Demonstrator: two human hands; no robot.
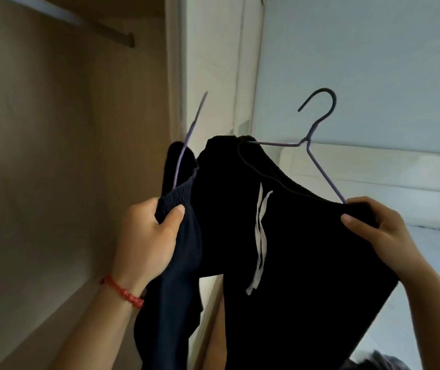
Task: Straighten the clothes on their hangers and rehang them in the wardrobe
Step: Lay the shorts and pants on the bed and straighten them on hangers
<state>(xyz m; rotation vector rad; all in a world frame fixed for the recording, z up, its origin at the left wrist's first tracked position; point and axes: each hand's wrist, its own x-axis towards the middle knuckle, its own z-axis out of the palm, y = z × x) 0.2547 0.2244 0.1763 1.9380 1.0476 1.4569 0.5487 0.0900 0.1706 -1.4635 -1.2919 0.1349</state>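
A black garment point(293, 249) with white drawstrings point(260, 236) hangs askew on a purple wire hanger point(320, 161) whose dark hook points up. My right hand point(379, 231) pinches the garment's edge at the hanger's right end. My left hand point(149, 236), with a red bead bracelet on the wrist, grips the elastic waistband of a dark navy garment point(176, 303). This one sits on a second purple hanger point(186, 145), seen edge-on and blurred. Both garments are held up in front of the open wardrobe.
The wardrobe interior point(66, 156) is beige, with a hanging rail point(66, 17) at the top left. Its side panel point(176, 76) stands just behind the hangers. A white bed point(400, 182) and pale blue wall lie to the right.
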